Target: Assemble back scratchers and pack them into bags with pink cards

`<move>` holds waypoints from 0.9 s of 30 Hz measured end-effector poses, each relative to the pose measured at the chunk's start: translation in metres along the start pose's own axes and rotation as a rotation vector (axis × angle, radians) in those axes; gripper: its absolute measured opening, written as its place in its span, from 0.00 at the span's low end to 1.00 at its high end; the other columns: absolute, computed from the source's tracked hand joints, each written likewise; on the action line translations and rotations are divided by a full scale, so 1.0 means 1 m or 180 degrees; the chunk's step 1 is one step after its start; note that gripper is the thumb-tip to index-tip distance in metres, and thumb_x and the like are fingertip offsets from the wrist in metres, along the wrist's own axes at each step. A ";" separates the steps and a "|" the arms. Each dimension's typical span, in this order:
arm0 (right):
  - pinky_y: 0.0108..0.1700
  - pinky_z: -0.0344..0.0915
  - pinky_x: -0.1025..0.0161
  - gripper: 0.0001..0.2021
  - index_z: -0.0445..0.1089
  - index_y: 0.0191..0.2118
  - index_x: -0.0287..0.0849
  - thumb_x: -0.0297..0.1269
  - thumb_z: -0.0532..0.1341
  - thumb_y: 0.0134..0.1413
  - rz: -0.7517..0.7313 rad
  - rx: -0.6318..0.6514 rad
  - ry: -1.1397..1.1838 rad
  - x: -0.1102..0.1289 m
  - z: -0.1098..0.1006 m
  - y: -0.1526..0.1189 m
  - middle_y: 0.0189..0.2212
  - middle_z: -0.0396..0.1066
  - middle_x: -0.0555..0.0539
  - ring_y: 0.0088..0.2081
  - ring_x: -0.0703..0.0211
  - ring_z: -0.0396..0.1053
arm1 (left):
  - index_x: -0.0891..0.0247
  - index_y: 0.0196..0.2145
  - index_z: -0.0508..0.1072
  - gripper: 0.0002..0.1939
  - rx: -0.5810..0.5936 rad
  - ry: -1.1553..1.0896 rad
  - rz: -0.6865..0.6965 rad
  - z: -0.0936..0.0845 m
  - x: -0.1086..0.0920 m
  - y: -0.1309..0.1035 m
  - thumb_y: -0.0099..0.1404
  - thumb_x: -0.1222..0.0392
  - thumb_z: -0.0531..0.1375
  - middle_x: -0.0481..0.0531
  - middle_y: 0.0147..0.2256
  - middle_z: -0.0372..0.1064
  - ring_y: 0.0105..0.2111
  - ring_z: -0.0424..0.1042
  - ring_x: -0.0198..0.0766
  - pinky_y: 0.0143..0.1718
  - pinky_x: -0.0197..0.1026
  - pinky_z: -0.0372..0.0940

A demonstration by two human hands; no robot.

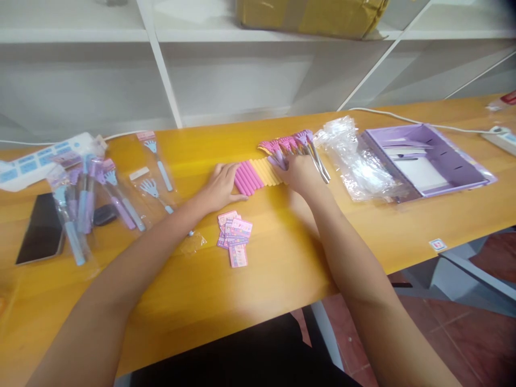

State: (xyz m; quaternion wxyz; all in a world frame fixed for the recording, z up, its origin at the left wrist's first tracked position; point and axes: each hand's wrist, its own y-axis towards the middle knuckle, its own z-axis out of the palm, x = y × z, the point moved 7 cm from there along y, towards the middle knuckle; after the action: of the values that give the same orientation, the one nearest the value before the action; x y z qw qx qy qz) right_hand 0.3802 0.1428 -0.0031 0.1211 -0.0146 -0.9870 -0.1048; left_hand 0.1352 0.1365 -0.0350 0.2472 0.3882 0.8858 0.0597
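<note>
– Head view: which parts of your work are hidden from us?

– Mostly your right hand (pixel 301 173) makes the difficulty. Its back covers the right end of the row, where some purple tubes (pixel 276 159) show near your fingers. I cannot tell if you grip them or only touch them.

– And your left hand (pixel 221 188)?

– That one is more easy to read. Your thumb and fingers are spread wide at the row's left end, touching the pink tubes (pixel 248 178). Yellow tubes (pixel 266 172) lie between your two hands. Behind your right hand, the pink and purple hand-shaped heads (pixel 288 141) overlap, so I cannot count them; metal rods (pixel 320 161) come out on its right side.

– What else is covered or cut?

– Your left forearm covers part of one bagged stick (pixel 151 188). The papers inside the purple box (pixel 455 156) are hard to make out, and the top edge of the picture cuts the carton (pixel 314 16).

– Where do you have room?

– Toward you: the table (pixel 278 269) shows its wood from the small cards (pixel 237 236) to the front edge. On your right, the clear bags (pixel 355 161) lie near your hand, just beside the box.
</note>
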 end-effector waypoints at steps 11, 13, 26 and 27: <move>0.42 0.67 0.51 0.21 0.73 0.32 0.39 0.52 0.62 0.70 0.0104 0.0003 -0.0107 0.003 0.000 -0.001 0.26 0.72 0.38 0.34 0.44 0.73 | 0.67 0.73 0.56 0.54 0.0010 0.0024 -0.0003 0.000 0.000 0.000 0.61 0.38 0.74 0.71 0.68 0.63 0.67 0.62 0.64 0.72 0.63 0.55; 0.42 0.67 0.51 0.21 0.73 0.36 0.39 0.53 0.61 0.70 0.0021 -0.0119 -0.0079 0.004 -0.005 -0.002 0.28 0.73 0.37 0.34 0.44 0.73 | 0.66 0.73 0.56 0.54 -0.0010 0.0030 0.0017 0.000 0.000 0.000 0.61 0.38 0.74 0.71 0.69 0.63 0.67 0.62 0.64 0.72 0.64 0.56; 0.45 0.65 0.53 0.17 0.76 0.50 0.35 0.43 0.55 0.75 -0.0074 0.0098 -0.0575 0.031 -0.009 -0.010 0.45 0.79 0.31 0.43 0.41 0.76 | 0.70 0.72 0.56 0.54 0.0006 0.0064 0.0028 -0.001 -0.002 0.001 0.62 0.38 0.74 0.73 0.68 0.63 0.66 0.62 0.64 0.72 0.63 0.56; 0.45 0.66 0.53 0.17 0.76 0.51 0.36 0.43 0.55 0.75 -0.0068 0.0105 -0.0593 0.031 -0.008 -0.010 0.46 0.79 0.31 0.44 0.41 0.76 | 0.70 0.72 0.56 0.54 0.0004 0.0071 0.0034 -0.001 -0.002 0.000 0.62 0.39 0.74 0.73 0.68 0.63 0.66 0.62 0.64 0.72 0.62 0.56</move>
State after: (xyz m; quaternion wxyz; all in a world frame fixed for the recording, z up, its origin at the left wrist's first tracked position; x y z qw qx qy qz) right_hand 0.3513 0.1314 0.0103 0.0279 -0.0118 -0.9957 -0.0880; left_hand 0.1364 0.1355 -0.0335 0.2368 0.3923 0.8865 0.0648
